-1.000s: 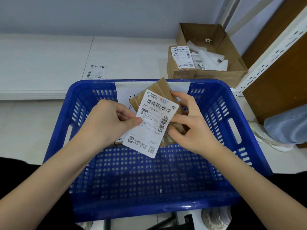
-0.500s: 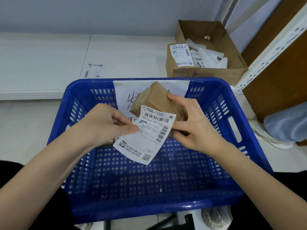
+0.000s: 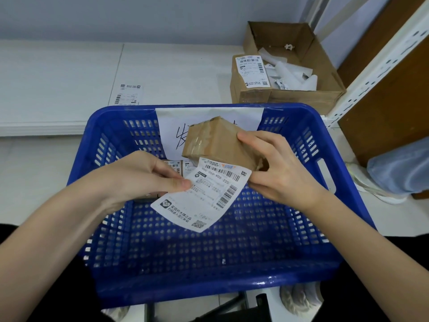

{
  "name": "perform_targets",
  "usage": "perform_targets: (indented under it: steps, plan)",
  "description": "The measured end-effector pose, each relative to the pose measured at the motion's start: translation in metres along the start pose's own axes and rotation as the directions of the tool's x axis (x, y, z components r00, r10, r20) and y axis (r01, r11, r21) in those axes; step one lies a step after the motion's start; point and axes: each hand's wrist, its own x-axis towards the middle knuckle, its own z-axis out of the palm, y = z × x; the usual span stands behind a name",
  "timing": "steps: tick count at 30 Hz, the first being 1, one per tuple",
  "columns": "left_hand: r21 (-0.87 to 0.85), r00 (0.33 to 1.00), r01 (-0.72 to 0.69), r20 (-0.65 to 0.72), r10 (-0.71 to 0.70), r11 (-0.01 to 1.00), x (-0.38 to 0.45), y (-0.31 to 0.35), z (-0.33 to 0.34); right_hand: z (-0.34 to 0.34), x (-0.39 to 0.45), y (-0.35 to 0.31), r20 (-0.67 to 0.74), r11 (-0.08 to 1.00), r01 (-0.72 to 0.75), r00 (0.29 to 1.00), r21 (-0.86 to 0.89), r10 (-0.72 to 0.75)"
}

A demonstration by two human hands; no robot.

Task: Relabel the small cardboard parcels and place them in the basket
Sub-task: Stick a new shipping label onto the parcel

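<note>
peeling label (image 3: 204,194) off parcel (image 3: 218,142) above blue basket (image 3: 301,270)
left hand (image 3: 139,180) fingers pinched on label edge; right hand (image 3: 278,173) fingers wrapped round parcel.

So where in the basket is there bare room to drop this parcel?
The blue basket floor is bare across its near half and right side. The far-left corner is crowded: labelled parcels lie there, under the left hand.

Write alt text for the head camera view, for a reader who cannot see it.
Over a blue basket, a person's right hand holds a small taped cardboard parcel while the left hand pinches a white shipping label attached along the parcel's lower edge. Behind, an open cardboard box holds paper scraps, with another labelled parcel beside it.
</note>
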Motion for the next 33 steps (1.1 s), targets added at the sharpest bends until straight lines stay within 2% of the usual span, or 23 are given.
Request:
perform_targets:
  steps: [5, 13, 16, 19, 21, 22, 24, 26, 28, 33]
  plan:
    - [-0.006, 0.999, 0.017, 0.031, -0.017, 1.000, 0.001, -0.002, -0.001, 0.004, -0.004, 0.002, -0.023, 1.000, 0.027, 0.999, 0.010, -0.027]
    - [0.027, 0.998, 0.022, 0.051, -0.023, 0.999, 0.000, -0.004, -0.004, 0.010, -0.012, 0.010, -0.047, 0.996, 0.042, 0.998, -0.074, -0.045]
    - [0.143, 0.999, 0.015, 0.035, -0.020, 0.990, -0.012, -0.011, -0.019, -0.008, -0.022, 0.036, -0.075, 0.975, -0.171, 0.984, -0.141, 0.162]
    - [0.077, 0.998, -0.035, -0.044, 0.038, 0.996, -0.011, -0.015, -0.027, -0.019, -0.028, 0.040, -0.114, 0.931, -0.364, 0.926, -0.013, 0.360]
    - [-0.010, 0.991, -0.086, -0.107, 0.084, 0.996, -0.005, -0.013, -0.023, -0.011, -0.020, 0.019, -0.053, 0.852, -0.489, 0.861, 0.190, 0.506]
    - [-0.024, 0.986, -0.105, -0.135, 0.101, 0.994, -0.002, -0.012, -0.022, -0.005, -0.015, 0.007, -0.016, 0.778, -0.551, 0.813, 0.303, 0.582]
    - [-0.046, 0.983, -0.122, -0.143, 0.114, 0.992, 0.001, -0.015, -0.023, 0.004, -0.007, -0.010, 0.068, 0.572, -0.641, 0.694, 0.512, 0.717]
    - [-0.082, 0.987, -0.114, -0.120, 0.104, 0.990, 0.001, -0.018, -0.027, 0.004, 0.001, -0.021, 0.157, 0.392, -0.672, 0.603, 0.628, 0.782]
    - [-0.127, 0.989, -0.115, -0.107, 0.101, 0.985, 0.002, -0.016, -0.025, 0.004, 0.006, -0.028, 0.210, 0.311, -0.673, 0.574, 0.671, 0.791]
    - [-0.336, 0.997, -0.079, -0.049, 0.066, 0.938, 0.011, -0.012, -0.010, 0.006, 0.009, -0.043, 0.276, 0.197, -0.642, 0.558, 0.741, 0.783]
